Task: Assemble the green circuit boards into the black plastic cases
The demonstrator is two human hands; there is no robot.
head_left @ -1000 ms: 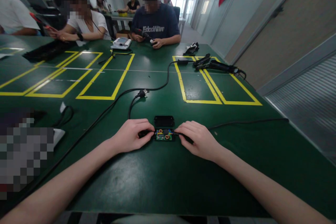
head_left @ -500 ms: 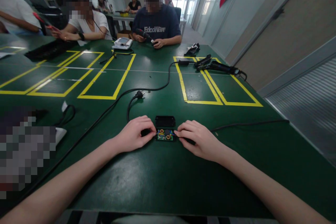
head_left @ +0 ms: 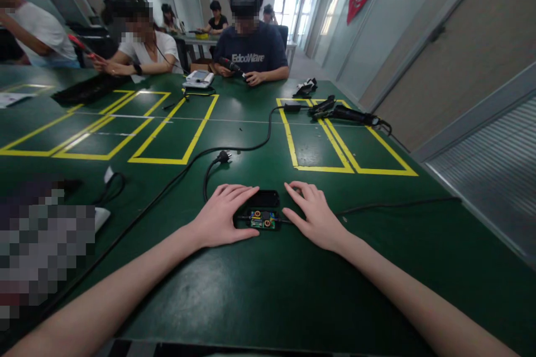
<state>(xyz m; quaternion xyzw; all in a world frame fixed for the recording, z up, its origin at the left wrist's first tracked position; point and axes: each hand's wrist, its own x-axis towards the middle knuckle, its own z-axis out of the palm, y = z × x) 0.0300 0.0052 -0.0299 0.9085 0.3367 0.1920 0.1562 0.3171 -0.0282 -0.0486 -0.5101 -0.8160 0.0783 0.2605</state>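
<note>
On the green table lies a small black case half holding a circuit board (head_left: pixel 263 220) with two copper-wound coils. Right behind it rests the black case cover (head_left: pixel 267 198), its left end partly hidden by my fingers. My left hand (head_left: pixel 224 215) is open, thumb and fingers spread around the left end of the case and cover. Just right of the case, my right hand (head_left: pixel 312 215) is also open, fingers apart and holding nothing. A black cable (head_left: pixel 397 202) runs from the case's right side, passing beneath my right hand.
A plug (head_left: pixel 224 157) on a short cable lies behind my left hand. A long cord (head_left: pixel 176 174) crosses the table to a small black box (head_left: pixel 292 107). Black tool parts (head_left: pixel 347 114) lie at the far right, among yellow tape outlines. Co-workers sit across the table.
Both hands have let go of the wires at the case's ends and opened. My left fingers have moved over the cover's left end. The view has tilted up slightly.
</note>
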